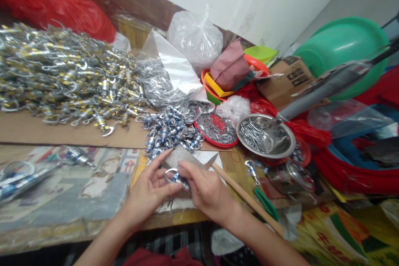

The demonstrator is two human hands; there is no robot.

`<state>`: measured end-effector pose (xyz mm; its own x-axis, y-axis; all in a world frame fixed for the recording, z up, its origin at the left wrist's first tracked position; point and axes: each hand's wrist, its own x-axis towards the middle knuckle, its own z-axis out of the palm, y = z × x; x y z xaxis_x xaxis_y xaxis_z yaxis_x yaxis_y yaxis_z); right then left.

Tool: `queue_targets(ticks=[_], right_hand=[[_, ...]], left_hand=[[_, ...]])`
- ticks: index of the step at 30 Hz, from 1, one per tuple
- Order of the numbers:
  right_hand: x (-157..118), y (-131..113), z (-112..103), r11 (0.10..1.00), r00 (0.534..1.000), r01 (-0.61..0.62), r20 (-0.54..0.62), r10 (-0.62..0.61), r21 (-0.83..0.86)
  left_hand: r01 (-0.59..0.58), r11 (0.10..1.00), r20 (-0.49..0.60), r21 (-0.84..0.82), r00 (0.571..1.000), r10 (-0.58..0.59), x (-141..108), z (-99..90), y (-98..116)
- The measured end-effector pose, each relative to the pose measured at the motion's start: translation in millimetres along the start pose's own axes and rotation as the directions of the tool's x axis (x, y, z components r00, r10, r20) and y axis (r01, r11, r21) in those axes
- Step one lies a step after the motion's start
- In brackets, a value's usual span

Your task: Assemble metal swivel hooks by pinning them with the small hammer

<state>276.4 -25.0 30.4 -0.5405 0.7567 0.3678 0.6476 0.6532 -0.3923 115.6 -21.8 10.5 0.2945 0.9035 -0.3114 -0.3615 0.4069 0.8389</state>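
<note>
Between my two hands is a metal hook piece with a blue band and a curved silver end. My left hand pinches it from the left with thumb and fingers. From the right, my right hand has its fingers closed on the same piece. A grey block lies just beyond the fingers. Beside my right hand is a hammer with a long wooden handle and a pointed metal head. A pile of blue-banded hook pieces lies behind the block.
A large heap of yellow-banded hooks covers the back left. A red plate of small metal parts and a steel bowl of pins stand right of centre. A grey tool slants above the bowl. A green basin stands at back right.
</note>
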Motion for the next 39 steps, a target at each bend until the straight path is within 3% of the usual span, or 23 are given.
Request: queue_targets(ticks=[4,7,10,12,13,16,19,22,24,28,31,35,39], right_hand=[[-5,-15,-7,1.000,0.993,-0.001,0.114,0.001,-0.004],[-11,-15,-8,0.997,0.995,-0.013,0.103,0.004,0.079],[-27,4,-14,0.985,0.982,-0.151,-0.106,0.159,0.079],[-43,26,-21,0.941,0.914,-0.335,-0.260,0.311,-0.052],[-53,38,-24,0.898,0.886,-0.417,-0.280,0.368,-0.141],[-80,65,-30,0.797,0.867,-0.491,-0.109,0.486,-0.352],[-93,73,-30,0.792,0.848,-0.506,-0.028,0.530,-0.343],[-83,59,-36,0.811,0.846,-0.533,-0.122,0.519,-0.241],[-70,43,-45,0.859,0.870,-0.486,-0.185,0.457,-0.160],[-45,9,-58,0.976,0.961,-0.214,-0.189,0.202,-0.047],[-37,-3,-55,0.992,0.983,-0.091,-0.165,0.076,-0.083],[-41,-3,-43,0.970,0.992,-0.115,0.023,0.123,-0.212],[-51,-6,-36,0.968,0.988,-0.153,-0.067,0.142,-0.199]], left_hand=[[-0.001,1.000,-0.013,0.010,1.000,0.001,0,0.0,-1],[-0.004,1.000,-0.011,0.011,1.000,0.004,0,-0.3,-1],[0.007,1.000,-0.013,0.016,1.000,-0.007,0,-0.7,-1],[0.015,1.000,-0.018,0.027,1.000,-0.015,1,-1.1,-1],[0.018,0.999,-0.017,0.033,1.000,-0.017,1,-1.2,-1],[0.012,0.999,-0.029,0.050,1.000,-0.011,1,-0.4,0],[-0.001,0.998,-0.067,0.067,0.998,0.006,-1,2.0,2],[-0.005,0.997,-0.083,0.077,0.996,0.011,-2,4.6,4],[-0.001,0.997,-0.076,0.078,0.997,0.007,-3,5.5,6],[0.000,0.995,-0.075,0.097,0.997,0.008,-3,5.6,6],[-0.010,0.994,-0.078,0.108,0.997,0.018,-4,5.8,7],[-0.005,0.996,-0.069,0.094,0.998,0.011,-4,6.2,7],[-0.012,0.995,-0.050,0.097,0.999,0.017,-2,5.7,7]])
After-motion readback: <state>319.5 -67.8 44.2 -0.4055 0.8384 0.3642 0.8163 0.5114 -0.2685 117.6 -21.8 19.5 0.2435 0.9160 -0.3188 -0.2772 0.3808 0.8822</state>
